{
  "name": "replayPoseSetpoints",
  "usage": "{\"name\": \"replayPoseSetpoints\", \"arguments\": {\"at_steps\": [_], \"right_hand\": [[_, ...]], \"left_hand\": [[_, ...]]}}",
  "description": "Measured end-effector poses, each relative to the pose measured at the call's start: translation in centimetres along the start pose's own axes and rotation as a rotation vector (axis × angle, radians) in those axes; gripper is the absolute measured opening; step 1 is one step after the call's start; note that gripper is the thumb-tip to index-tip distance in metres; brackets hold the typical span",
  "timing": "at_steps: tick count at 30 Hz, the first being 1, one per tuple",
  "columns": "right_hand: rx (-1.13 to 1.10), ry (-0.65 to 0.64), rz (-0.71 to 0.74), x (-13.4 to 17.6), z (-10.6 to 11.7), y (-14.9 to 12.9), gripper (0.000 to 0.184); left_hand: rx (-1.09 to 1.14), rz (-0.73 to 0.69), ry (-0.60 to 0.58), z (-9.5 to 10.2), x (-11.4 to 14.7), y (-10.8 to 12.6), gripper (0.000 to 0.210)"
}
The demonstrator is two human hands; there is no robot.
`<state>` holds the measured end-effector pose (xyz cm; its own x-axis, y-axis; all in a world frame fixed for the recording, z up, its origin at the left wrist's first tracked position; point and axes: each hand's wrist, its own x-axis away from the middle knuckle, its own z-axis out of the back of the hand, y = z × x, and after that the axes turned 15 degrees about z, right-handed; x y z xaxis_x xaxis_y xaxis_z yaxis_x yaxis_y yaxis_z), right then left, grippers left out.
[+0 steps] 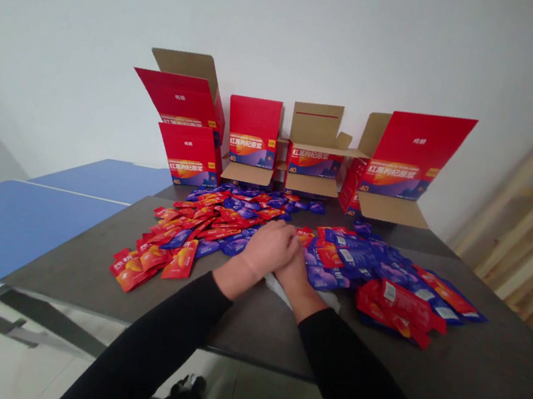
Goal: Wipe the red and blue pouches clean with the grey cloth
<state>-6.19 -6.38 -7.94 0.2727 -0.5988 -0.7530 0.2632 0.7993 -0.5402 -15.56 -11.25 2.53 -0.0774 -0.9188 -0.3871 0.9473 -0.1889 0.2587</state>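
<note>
My left hand (269, 246) and my right hand (293, 272) are pressed together over the middle of the dark table. Both are closed, the left lying over the right. Whatever lies inside the fingers, if anything, is hidden. Beneath my right wrist is a crumpled white sheet (333, 300), perhaps tissue or a thin bag. Just left of my hands spreads a pile of small red sachets (181, 259) mixed with purple ones (235, 244). To their right lies another heap, with purple sachets (353, 257) and red sachets (398, 306) overlapping.
Along the back stand several open red cartons with flaps out: a stacked pair at left (190, 155), two in the middle (252, 146) (315, 163), one at right (397, 173). A blue table (39, 227) adjoins on the left. Wooden planks (526, 247) lean at right.
</note>
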Motion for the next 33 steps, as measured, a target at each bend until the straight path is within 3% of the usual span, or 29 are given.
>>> {"name": "replayPoseSetpoints", "arguments": {"at_steps": [4,8,11,17,26,33], "right_hand": [[0.216,-0.031,0.016,0.5,0.4,-0.9,0.039],[0.318,-0.04,0.071,0.5,0.8,-1.2,0.043],[0.337,-0.043,0.092,0.4,0.9,-1.2,0.045],[0.331,-0.06,0.083,0.3,1.2,-1.2,0.046],[0.331,-0.039,0.08,0.3,1.6,-1.1,0.043],[0.323,-0.033,0.084,0.2,1.7,-1.0,0.044]], "left_hand": [[-0.087,0.24,-0.051,-0.1,1.5,-7.9,0.022],[-0.16,0.332,-0.153,-1.2,2.8,-11.4,0.033],[-0.223,0.359,-0.199,-1.8,3.4,-11.6,0.046],[-0.3,0.419,-0.177,-2.5,3.5,-11.2,0.051],[-0.204,0.446,-0.108,-2.6,3.7,-10.7,0.053],[-0.07,0.414,-0.28,-2.9,3.9,-10.5,0.076]]}}
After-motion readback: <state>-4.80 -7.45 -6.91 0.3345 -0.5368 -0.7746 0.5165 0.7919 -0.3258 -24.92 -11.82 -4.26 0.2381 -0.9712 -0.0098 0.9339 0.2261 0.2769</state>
